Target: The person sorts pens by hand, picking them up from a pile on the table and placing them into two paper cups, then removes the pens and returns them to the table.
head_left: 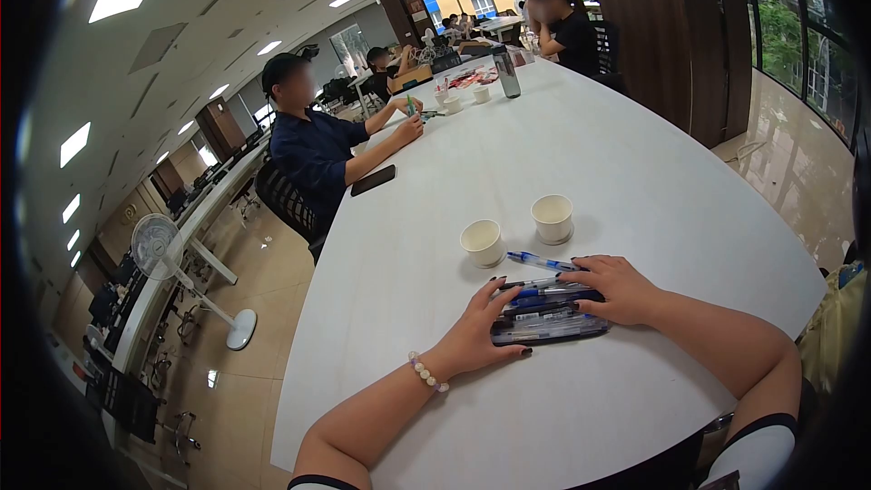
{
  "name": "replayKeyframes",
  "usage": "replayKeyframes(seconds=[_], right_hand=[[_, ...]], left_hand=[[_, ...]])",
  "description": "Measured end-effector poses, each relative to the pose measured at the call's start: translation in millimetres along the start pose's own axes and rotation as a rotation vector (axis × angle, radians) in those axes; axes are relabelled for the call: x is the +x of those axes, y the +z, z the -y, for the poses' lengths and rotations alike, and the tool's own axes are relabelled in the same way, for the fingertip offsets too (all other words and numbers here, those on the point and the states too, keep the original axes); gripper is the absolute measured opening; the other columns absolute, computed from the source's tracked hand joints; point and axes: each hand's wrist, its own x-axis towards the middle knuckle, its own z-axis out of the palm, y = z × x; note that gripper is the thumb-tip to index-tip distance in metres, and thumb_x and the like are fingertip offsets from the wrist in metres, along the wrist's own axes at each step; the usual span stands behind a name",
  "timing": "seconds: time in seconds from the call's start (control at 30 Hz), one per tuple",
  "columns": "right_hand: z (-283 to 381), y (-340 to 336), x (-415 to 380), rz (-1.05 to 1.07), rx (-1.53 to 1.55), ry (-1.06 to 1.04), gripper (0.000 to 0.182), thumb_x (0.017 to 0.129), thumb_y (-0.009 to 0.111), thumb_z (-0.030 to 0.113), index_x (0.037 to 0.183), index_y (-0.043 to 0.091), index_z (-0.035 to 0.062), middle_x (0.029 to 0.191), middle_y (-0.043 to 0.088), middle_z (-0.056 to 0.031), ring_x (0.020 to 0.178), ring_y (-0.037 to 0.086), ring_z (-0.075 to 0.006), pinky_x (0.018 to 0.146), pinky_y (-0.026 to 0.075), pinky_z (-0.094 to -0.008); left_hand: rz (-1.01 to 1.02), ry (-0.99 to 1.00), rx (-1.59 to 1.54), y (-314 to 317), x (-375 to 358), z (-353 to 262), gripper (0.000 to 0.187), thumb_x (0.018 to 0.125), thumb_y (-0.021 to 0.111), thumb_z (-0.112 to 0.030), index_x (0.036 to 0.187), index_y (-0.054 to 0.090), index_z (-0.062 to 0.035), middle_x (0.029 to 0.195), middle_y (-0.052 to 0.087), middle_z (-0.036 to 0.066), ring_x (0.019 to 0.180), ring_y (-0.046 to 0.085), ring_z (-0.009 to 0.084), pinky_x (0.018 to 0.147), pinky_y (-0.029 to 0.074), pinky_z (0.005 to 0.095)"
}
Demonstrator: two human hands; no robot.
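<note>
A bunch of pens point(549, 316), some clear, some black or blue, lies side by side on the white table in front of me. My left hand point(476, 325) rests at the left end of the bunch, fingers and thumb spread around it. At the other end, my right hand point(621, 289) has its fingers apart and touches the pens from above. One blue-and-clear pen point(543, 261) lies a little apart at the far side, its right end close to my right fingers. Just beyond stand two paper cups, a left one point(482, 243) and a right one point(552, 219).
A phone point(374, 181) lies at the table's left edge beside a seated person point(313, 141) who holds a green item. Farther back are a bottle point(506, 73), small cups point(481, 93) and red packets point(472, 78). A fan point(157, 247) stands on the floor at left.
</note>
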Motion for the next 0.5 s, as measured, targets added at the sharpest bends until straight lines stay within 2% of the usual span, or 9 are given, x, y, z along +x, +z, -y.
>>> replayKeyframes(seconds=[0.03,0.27,0.5], right_hand=[[-0.9,0.9,0.4,0.000,-0.013,-0.005,0.049,0.089,0.054,0.042,0.134,0.047,0.0243,0.143,0.038,-0.0110,0.135,0.029,-0.0289,0.111,0.021,-0.0428],[-4.4,1.9,1.2,-0.002,-0.005,-0.039,0.049,0.089,0.054,0.042,0.134,0.048,0.0233,0.143,0.038,-0.0109,0.135,0.029,-0.0284,0.112,0.020,-0.0426],[-1.2,-1.1,-0.1,0.002,0.006,-0.037,0.050,0.086,0.058,0.041,0.129,0.051,0.0155,0.142,0.039,-0.0111,0.134,0.030,-0.0273,0.111,0.021,-0.0409]], left_hand=[[-0.011,0.016,-0.011,0.1,0.0,0.4,0.088,0.069,0.080,-0.031,0.141,0.033,-0.0128,0.145,0.023,0.019,0.134,0.028,0.0368,0.107,0.035,0.0435],[0.000,0.023,0.013,-1.6,0.0,-2.0,0.085,0.070,0.079,-0.031,0.140,0.036,-0.0121,0.145,0.023,0.020,0.134,0.028,0.0374,0.106,0.035,0.0436],[0.033,0.054,0.067,0.7,1.3,4.4,0.083,0.071,0.078,-0.032,0.140,0.035,-0.0137,0.146,0.024,0.019,0.137,0.021,0.0374,0.109,0.030,0.0452]])
